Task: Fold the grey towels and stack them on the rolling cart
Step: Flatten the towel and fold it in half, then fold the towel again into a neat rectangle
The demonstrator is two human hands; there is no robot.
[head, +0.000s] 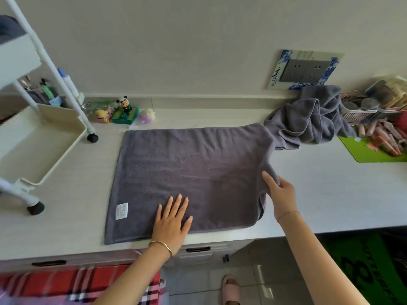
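Had the left hand (171, 220) pressed flat on the grey towel (187, 170), fingers straight and spread, near its front edge. Had the right hand (280, 195) gripping the towel's bunched right edge. Got that towel spread out on the table (308, 186), beside the rolling cart (33, 146), far corner reaching a heap of more towels (308, 122).

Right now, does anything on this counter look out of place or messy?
A rolling cart stands on the counter, wheels and all. A crumpled towel heap sits by the wall, and the flat towel bunches where the right hand grips it.
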